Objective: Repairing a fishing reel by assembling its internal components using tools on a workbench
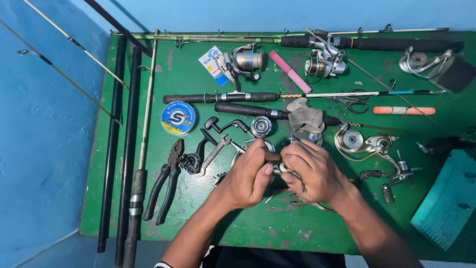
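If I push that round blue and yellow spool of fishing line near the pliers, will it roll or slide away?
The line spool lies flat on the green table, so it would probably slide, not roll. It looks plastic and likely light. Stood on edge, it could roll.

Worn, chipped green paint on the table (pixel 297 228), shiny metal reels (pixel 325 62), and perhaps matt cloth rag (pixel 305 116)

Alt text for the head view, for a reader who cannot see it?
Left hand and right hand together grip a small metal reel part over a green table strewn with fishing rods, reels, pliers and a line spool.
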